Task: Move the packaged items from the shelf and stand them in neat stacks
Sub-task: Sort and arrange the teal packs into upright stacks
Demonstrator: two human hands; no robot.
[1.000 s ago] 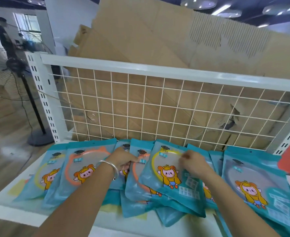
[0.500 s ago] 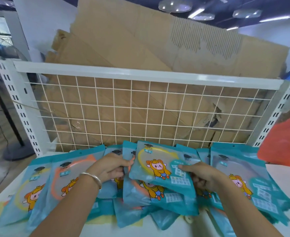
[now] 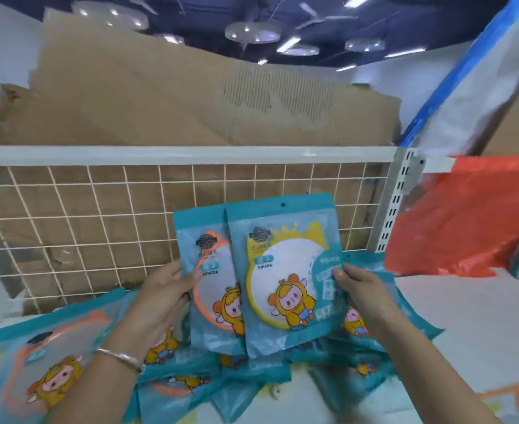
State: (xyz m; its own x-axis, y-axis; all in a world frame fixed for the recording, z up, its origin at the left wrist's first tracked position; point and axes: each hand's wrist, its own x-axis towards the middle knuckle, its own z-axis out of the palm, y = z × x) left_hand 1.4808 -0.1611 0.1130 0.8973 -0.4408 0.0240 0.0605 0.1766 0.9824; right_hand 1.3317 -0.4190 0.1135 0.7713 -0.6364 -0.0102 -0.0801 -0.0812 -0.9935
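Note:
Two teal mirror packets are held upright above the white shelf (image 3: 454, 325). My left hand (image 3: 160, 298) grips the packet with the orange-rimmed mirror (image 3: 209, 289) by its left edge, thumb on the front. My right hand (image 3: 359, 289) pinches the right edge of the packet with the yellow-rimmed mirror (image 3: 288, 276), which overlaps the front of the orange one. Several more teal packets (image 3: 53, 362) lie flat in an overlapping heap on the shelf below and to the left.
A white wire grid panel (image 3: 99, 228) closes the shelf's back, with flattened brown cardboard (image 3: 160, 102) behind it. A perforated upright (image 3: 396, 197) stands at the right. An orange-red plastic bag (image 3: 472, 221) sits at the right, beside bare shelf surface.
Both hands lifted a packet each off the heap and raised them upright, side by side. The view turned right and tilted up.

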